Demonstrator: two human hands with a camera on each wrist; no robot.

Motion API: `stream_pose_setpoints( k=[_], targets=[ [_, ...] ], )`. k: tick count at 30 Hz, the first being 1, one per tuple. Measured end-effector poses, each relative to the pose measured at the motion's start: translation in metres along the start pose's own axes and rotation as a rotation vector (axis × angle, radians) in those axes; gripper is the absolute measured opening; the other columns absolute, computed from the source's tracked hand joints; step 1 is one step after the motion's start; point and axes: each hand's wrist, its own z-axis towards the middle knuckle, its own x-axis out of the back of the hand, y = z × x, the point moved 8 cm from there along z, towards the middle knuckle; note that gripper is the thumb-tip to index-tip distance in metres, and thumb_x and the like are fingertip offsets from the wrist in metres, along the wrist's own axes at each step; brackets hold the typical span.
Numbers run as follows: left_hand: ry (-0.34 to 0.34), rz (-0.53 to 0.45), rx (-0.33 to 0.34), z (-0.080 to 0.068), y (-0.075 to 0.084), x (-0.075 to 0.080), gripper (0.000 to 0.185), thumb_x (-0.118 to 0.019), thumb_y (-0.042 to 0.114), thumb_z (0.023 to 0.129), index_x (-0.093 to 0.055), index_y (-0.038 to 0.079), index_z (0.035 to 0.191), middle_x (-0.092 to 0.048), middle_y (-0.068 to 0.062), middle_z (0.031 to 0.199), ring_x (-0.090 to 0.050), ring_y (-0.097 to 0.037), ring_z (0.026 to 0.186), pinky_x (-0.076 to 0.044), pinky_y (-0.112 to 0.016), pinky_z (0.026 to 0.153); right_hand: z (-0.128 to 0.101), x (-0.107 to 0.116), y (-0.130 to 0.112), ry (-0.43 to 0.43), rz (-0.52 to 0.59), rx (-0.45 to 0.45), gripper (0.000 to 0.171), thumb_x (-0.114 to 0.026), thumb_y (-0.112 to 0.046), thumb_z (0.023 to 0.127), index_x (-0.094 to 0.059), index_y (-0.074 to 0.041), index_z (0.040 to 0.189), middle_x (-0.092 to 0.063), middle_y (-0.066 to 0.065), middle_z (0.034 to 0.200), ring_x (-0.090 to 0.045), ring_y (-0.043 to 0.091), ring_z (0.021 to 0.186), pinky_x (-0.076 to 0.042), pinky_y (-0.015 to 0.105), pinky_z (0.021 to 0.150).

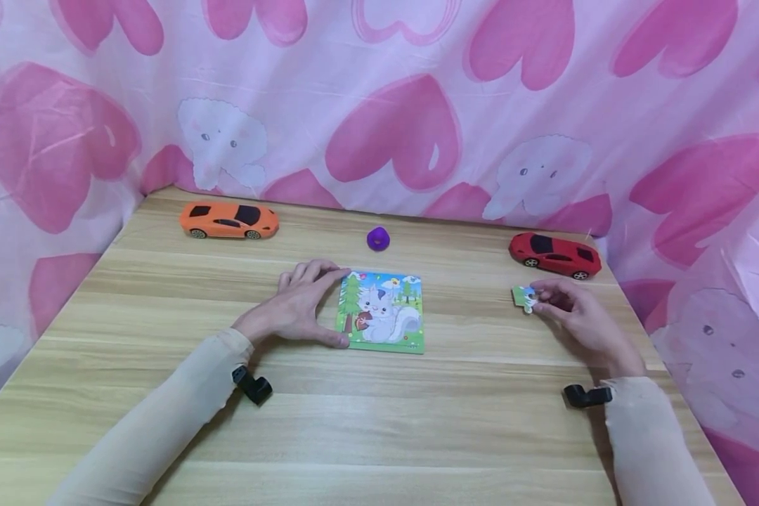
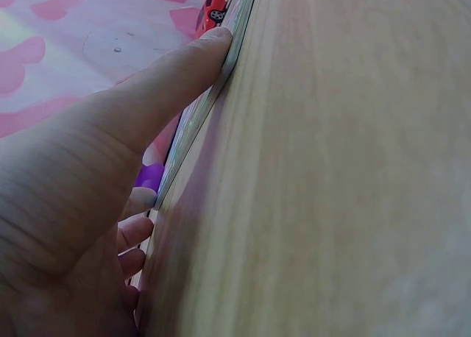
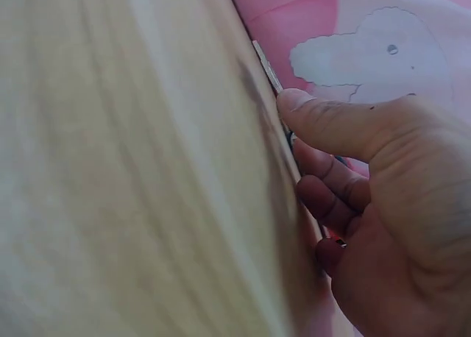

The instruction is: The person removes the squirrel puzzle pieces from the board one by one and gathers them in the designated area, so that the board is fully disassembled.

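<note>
A square jigsaw puzzle (image 1: 379,313) with a white squirrel picture lies flat on the table in the head view. My left hand (image 1: 297,306) is at its left side, thumb and index finger spread wide and touching the two left corners. In the left wrist view, the straight thumb of the left hand (image 2: 81,160) meets the puzzle's thin edge (image 2: 199,120). Farther right, my right hand (image 1: 578,316) pinches a small green and white jigsaw piece (image 1: 522,298) between thumb and fingers. Only the piece's thin edge (image 3: 266,65) shows in the right wrist view, beyond the thumb.
An orange toy car (image 1: 229,221) stands at the back left of the wooden table (image 1: 379,429). A red toy car (image 1: 555,255) is at the back right, just behind the right hand. Between them sits a small purple object (image 1: 378,239). A pink heart-patterned curtain (image 1: 303,119) hangs behind.
</note>
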Motion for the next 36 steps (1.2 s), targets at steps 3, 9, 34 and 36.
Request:
stream_pose_setpoints(
  k=[3,9,34,36],
  targets=[
    [-0.003,-0.006,0.002,0.0,0.0,-0.001,0.137,-0.094,0.078,0.068,-0.031,0.022,0.177,-0.029,-0.011,0.175,-0.028,-0.037,0.153,-0.029,-0.055,0.112,-0.001,-0.002,0.001,0.016,0.0,0.019,0.038,-0.077,-0.007,0.106,-0.07,-0.005,0.143,-0.063,0.013,0.113,-0.056,0.015,0.098,-0.044,0.015,0.083],
    [-0.002,-0.016,0.0,-0.001,0.001,-0.001,0.137,-0.095,0.076,0.068,-0.033,0.02,0.176,-0.03,-0.012,0.174,-0.029,-0.038,0.153,-0.029,-0.056,0.112,-0.002,-0.005,0.005,0.016,-0.018,0.015,0.037,-0.078,-0.009,0.106,-0.072,-0.007,0.142,-0.062,0.012,0.113,-0.054,0.015,0.097,-0.043,0.015,0.082],
    [-0.001,-0.014,-0.016,0.0,0.0,0.0,0.137,-0.095,0.078,0.068,-0.033,0.021,0.176,-0.03,-0.012,0.174,-0.03,-0.037,0.15,-0.028,-0.057,0.112,0.001,-0.006,0.012,-0.016,-0.031,-0.052,0.042,-0.076,-0.019,0.109,-0.069,-0.007,0.148,-0.063,0.011,0.121,-0.053,0.018,0.105,-0.04,0.014,0.088],
    [0.002,-0.013,-0.016,0.0,0.0,0.0,0.137,-0.094,0.078,0.068,-0.033,0.021,0.176,-0.03,-0.012,0.174,-0.031,-0.037,0.15,-0.029,-0.057,0.111,0.0,-0.006,0.012,-0.015,-0.028,-0.05,0.042,-0.076,-0.019,0.109,-0.069,-0.007,0.148,-0.063,0.011,0.122,-0.053,0.017,0.105,-0.04,0.013,0.089]
  ],
)
